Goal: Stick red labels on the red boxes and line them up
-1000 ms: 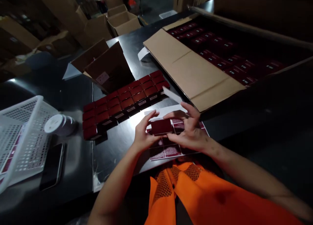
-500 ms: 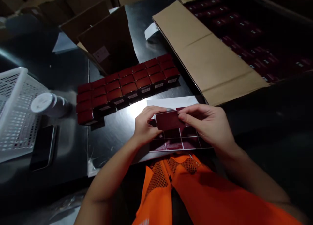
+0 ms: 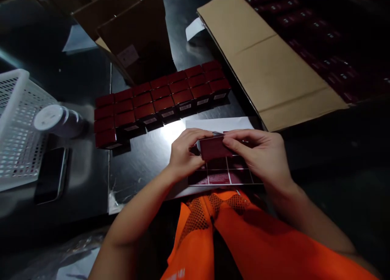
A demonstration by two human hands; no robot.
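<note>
A small dark red box [image 3: 214,148] is held between both my hands just above the table's near edge. My left hand [image 3: 183,154] grips its left end, my right hand [image 3: 260,154] pinches its top and right side. Under the hands lies a white sheet of dark red square labels [image 3: 224,175]. Further back, several matching red boxes [image 3: 158,101] stand in three rows on the black table [image 3: 143,166].
A large open carton [image 3: 268,61] of red boxes fills the right. A brown cardboard box [image 3: 137,40] lies behind the rows. At left are a white plastic basket [image 3: 15,126], a white-lidded jar [image 3: 55,119] and a phone [image 3: 51,174]. An orange vest [image 3: 243,235] shows below.
My right hand has closed onto the box's top, where its fingers were spread a second ago. The view has tilted down, so the table items sit higher in frame.
</note>
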